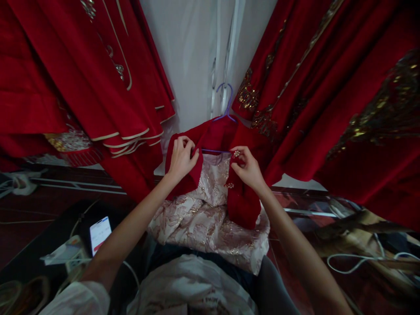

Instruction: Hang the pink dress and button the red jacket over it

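A small red jacket (244, 201) with flower-shaped beaded buttons (230, 185) hangs on a purple hanger (229, 103) in front of me. Below and inside it shows a pale brocade dress (210, 223) with a metallic pattern, its skirt spread toward my lap. My left hand (183, 155) has its fingers curled on the jacket's left front panel. On the opposite front edge, my right hand (246, 165) pinches the cloth beside the upper button. Between the two panels, the hanger's lower bar and the dress top are visible.
Red garments with gold and silver trim hang at the left (138, 105) and right (302, 131). Behind stands a pale door-like panel (187, 52) with metal rails. A lit phone (100, 234) lies at lower left near a cable. White cord (351, 267) and scraps lie at lower right.
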The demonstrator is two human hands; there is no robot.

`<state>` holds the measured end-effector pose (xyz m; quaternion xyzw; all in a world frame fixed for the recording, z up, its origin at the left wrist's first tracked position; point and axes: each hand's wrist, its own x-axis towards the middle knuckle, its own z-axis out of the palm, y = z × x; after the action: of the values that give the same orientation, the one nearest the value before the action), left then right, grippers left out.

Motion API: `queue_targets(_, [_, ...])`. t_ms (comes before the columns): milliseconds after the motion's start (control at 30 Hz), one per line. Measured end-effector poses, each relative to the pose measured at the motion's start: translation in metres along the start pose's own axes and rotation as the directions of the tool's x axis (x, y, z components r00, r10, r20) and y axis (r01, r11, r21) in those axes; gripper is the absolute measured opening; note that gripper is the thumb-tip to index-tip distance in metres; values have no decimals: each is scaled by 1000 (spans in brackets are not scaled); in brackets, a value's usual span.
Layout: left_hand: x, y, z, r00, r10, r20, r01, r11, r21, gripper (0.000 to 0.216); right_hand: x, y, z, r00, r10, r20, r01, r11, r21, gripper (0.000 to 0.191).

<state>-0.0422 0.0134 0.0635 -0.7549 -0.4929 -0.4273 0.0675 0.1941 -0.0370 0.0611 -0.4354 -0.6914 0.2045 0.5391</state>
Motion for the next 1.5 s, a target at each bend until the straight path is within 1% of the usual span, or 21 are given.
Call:
queue_targets(67, [1,8,6,995,-86,56,92,991,-102,12,-1,-6,6,998,23,58,-28,995,97,34])
queue_targets(100, [1,14,11,992,-104,78,115,982,-151,11,-1,-9,10,997,27,79,-37,990,139,34])
queue_targets(167, [1,30,21,993,-74,91,94,967,-239,10,-2,-13,20,995,19,101,-38,981,190,34])
queue_targets(233, [-2,45,31,995,-24,95,53,945,-322,18,-2,-15,28,998,10,67,-24,976,217,32])
queue_targets(267, [-5,51,35,995,-23,97,57,929,-365,23,-2,-14,30,999,7,42,-17,974,227,29])
queue_targets(333, [-12,56,41,994,-67,85,98,890,-445,30,-2,-12,31,1000,10,16,-13,972,234,24])
queue_targets(400, [-18,56,45,991,-124,49,132,849,-512,30,-2,-8,29,999,20,30,-26,973,229,28])
queue_targets(500, [-24,53,45,991,-132,11,115,813,-571,31,-3,-5,26,997,29,67,-43,972,229,37])
queue_targets(633, [-24,54,42,991,-133,-10,109,847,-521,27,-3,-8,27,998,2,70,-15,982,191,38])
queue_targets(700, [-23,56,40,986,-159,-39,114,837,-535,22,-2,-9,28,999,-3,52,-6,987,162,38])
queue_targets(767, [-23,55,40,980,-191,-59,117,784,-609,16,-2,-8,29,1000,7,26,-11,987,158,38])
queue_targets(833, [-23,52,43,972,-232,-48,132,701,-701,12,-1,-6,29,1000,22,9,-23,984,175,37])
queue_targets(967, [-25,46,50,950,-308,51,220,543,-811,12,-1,-3,30,1000,29,-4,-28,985,173,33])
queue_targets(1067, [-27,43,49,937,-336,94,258,487,-834,17,-1,-4,30,1000,17,-26,-14,992,127,33])
queue_targets(1167, [-30,42,42,945,-316,89,236,465,-853,22,-1,-5,29,999,7,-50,-1,994,112,33])
queue_targets(1233, [-31,43,36,955,-288,71,205,468,-860,23,0,-6,29,999,17,-33,-11,985,173,31])
queue_targets(1300, [-32,43,33,965,-255,61,181,477,-860,24,1,-9,29,1000,27,9,-28,965,261,29])
queue_targets(1400, [-33,43,33,971,-225,76,179,486,-855,23,2,-14,31,998,29,55,-46,947,319,28])
queue_targets(1500, [-32,42,36,973,-209,95,189,499,-846,18,3,-18,33,998,38,43,-49,953,297,30])
